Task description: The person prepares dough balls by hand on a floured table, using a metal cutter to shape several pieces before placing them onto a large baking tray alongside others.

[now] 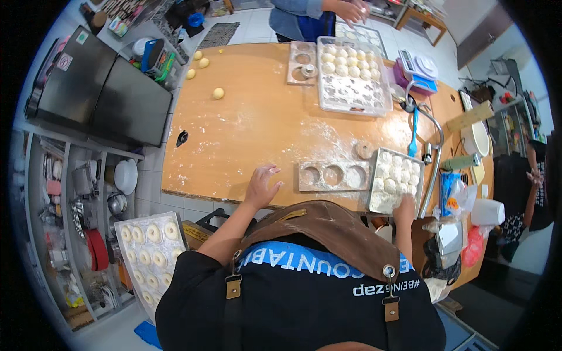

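My left hand (264, 184) is held over the front edge of the floury wooden table, its fingers apart and nothing in them. My right hand (404, 207) reaches into the near end of a metal tray (378, 205) of floured dough balls (400, 168); its fingertips are too small and blended with the dough to make out. Left of that tray lies a wooden mould board (304, 183) with three round hollows. A small round wooden piece (363, 150) stands just behind the board.
At the far side, a plastic tray (357, 107) holds rows of dough balls beside another mould board (296, 54). Loose dough balls (218, 93) sit far left. Ring-shaped dough fills a tray (154, 234) at my left. A co-worker's hands (349, 10) are beyond the table.
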Available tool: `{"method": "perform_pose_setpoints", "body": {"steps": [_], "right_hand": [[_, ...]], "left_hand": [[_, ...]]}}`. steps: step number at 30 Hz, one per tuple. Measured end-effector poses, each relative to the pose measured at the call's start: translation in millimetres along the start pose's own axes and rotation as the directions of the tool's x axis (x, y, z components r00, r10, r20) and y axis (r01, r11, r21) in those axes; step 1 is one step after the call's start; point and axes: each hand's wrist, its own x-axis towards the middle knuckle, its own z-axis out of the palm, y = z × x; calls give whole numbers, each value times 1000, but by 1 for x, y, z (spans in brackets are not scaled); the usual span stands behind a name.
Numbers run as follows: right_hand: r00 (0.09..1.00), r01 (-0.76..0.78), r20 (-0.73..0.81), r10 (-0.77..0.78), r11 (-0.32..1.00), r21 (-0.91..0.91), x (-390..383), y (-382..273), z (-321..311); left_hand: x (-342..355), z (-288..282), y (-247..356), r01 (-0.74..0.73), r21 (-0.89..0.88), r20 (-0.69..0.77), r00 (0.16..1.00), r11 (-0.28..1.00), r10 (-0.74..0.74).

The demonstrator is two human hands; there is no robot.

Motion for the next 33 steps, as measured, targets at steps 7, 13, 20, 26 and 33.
{"method": "perform_pose_setpoints", "body": {"steps": [7, 13, 20, 26, 33], "right_hand": [[996, 38, 85, -33, 998, -53, 1, 2, 26], [965, -37, 262, -3, 989, 146, 8, -15, 26], [846, -168, 528, 71, 976, 137, 16, -42, 7], [919, -59, 394, 0, 989, 138, 7, -38, 24], [914, -27, 401, -55, 980, 196, 9, -51, 32]], "left_hand": [[1, -18, -54, 101, 139, -44, 994, 985, -96], [60, -60, -150, 337, 442, -19, 930, 831, -367], [167, -83, -232, 397, 562, 12, 874, 726, -486], [228, -72, -280, 368, 485, 3, 907, 794, -422], [251, -64, -315, 284, 578, 84, 912, 765, -402]]}}
